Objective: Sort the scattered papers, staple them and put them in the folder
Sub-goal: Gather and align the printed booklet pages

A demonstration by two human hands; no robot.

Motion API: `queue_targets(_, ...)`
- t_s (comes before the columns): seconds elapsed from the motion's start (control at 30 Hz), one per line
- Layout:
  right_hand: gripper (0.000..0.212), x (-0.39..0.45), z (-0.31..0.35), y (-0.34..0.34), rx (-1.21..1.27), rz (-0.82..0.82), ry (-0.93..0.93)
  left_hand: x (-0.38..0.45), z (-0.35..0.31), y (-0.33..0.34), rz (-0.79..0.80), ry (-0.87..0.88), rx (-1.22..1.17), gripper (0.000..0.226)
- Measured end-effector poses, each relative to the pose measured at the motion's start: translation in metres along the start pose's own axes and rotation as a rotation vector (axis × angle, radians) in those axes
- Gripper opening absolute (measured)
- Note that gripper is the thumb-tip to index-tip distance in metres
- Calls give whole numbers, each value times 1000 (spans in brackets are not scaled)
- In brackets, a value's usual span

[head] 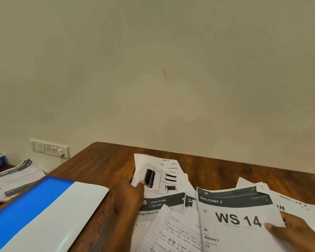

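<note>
Wooden brown table [102, 160]: we are sorting. Our left hand [129, 195] pinches a furniture-diagram sheet [160, 175]; our right hand [291, 231] grips the "WS 14" sheet [236, 219]. Left of both lies the blue-and-white folder [44, 210]. Next: gather and square them.

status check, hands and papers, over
Left hand pinches furniture sheet. Right hand holds WS 14 sheet. Papers unsorted on table. Folder lies left, unblocked.

The folder [44, 211] runs off the lower left edge. The bottom edge cuts the handwritten sheet [178, 233] and the "WS 14" page [238, 226]; overlapping sheets hide the "LIVING ROOM" page [158, 203]. The right hand [295, 231] leaves at lower right. Small print stays unreadable.
</note>
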State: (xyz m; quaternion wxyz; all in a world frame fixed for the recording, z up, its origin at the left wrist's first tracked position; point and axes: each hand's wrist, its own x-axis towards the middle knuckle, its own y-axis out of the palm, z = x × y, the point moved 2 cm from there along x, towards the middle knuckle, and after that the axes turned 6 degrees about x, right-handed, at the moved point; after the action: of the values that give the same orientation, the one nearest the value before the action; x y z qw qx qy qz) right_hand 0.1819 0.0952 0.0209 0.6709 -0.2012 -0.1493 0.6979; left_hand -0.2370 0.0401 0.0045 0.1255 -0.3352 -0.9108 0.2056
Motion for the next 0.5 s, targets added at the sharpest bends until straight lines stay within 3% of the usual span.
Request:
queue_targets(0.23,75,-5,12,6,-43,-32,53,2,-8,-2,261,-81,-504,26)
queue_targets(0.5,59,0,7,0,-14,-10,-3,-3,-11,-6,339,-35,-625,27)
